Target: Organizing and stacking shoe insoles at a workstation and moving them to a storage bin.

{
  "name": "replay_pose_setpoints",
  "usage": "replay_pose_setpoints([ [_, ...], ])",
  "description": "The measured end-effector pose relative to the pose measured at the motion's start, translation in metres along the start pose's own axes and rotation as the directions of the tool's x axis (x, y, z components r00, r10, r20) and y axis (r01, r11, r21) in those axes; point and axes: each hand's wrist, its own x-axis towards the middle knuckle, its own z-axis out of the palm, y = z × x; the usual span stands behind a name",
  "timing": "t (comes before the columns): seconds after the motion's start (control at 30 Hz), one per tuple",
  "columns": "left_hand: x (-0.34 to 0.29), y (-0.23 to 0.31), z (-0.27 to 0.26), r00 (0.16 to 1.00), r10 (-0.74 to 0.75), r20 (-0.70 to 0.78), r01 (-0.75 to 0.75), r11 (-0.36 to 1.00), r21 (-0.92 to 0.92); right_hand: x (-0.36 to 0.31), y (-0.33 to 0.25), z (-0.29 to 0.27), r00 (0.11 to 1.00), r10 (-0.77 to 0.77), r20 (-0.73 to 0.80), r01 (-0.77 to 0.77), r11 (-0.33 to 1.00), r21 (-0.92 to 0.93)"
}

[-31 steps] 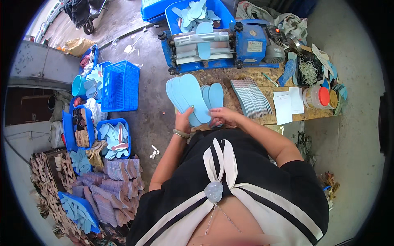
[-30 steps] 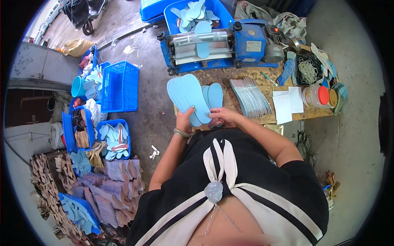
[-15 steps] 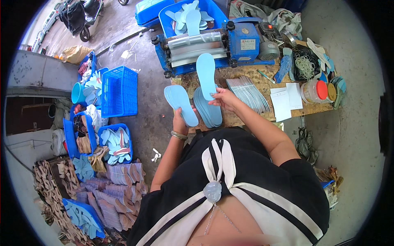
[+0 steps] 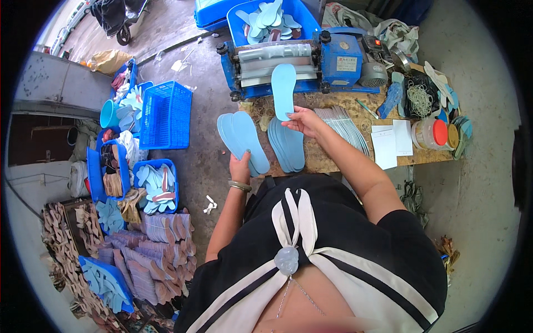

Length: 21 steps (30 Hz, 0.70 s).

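My left hand [image 4: 240,168] is closed on a fanned stack of light blue insoles [image 4: 241,133], thumb on top, left of the bench. Between finger and thumb, my right hand [image 4: 303,121] pinches the heel end of a single light blue insole [image 4: 283,89]. Its toe end points away from me, up against the near side of a blue roller machine [image 4: 341,58]. Below that hand, a pile of blue insoles [image 4: 286,149] lies at the bench's near edge. To its right, a slanted row of insoles [image 4: 345,127] rests on the wood.
Behind the rollers stands a blue bin [image 4: 311,22] with loose insoles. White papers [image 4: 384,149] and a red-lidded jar [image 4: 428,134] are on the bench's right. A blue basket [image 4: 166,116], insole-filled tubs [image 4: 176,183] and stacked insoles [image 4: 150,255] stand on the left.
The insole that stuck up at the far side of the rollers no longer shows there. The left hand's stack is fanned wider. The right hand still pinches one insole, and the whole view has shifted slightly.
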Motion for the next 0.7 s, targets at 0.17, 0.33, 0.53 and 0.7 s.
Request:
replay_pose_setpoints([
  [0.17, 0.001, 0.005, -0.006, 0.991, 0.133, -0.013, -0.131, 0.986, 0.104, 0.012, -0.004, -0.005, 1.000, 0.005, -0.011, -0.006, 1.000, -0.013],
  [0.33, 0.002, 0.007, -0.008, 0.991, 0.133, -0.010, -0.133, 0.991, 0.032, 0.031, -0.020, -0.007, 0.999, -0.014, -0.036, 0.013, 0.999, -0.032],
  [0.53, -0.005, 0.024, 0.005, 0.998, 0.064, 0.023, -0.063, 0.997, -0.041, 0.040, -0.021, -0.004, 0.967, -0.163, -0.193, 0.165, 0.986, -0.006],
  [0.7, -0.003, 0.029, 0.012, 0.998, 0.023, 0.064, -0.014, 0.990, -0.137, 0.018, 0.014, -0.008, 0.976, -0.065, -0.208, 0.030, 0.986, -0.166],
])
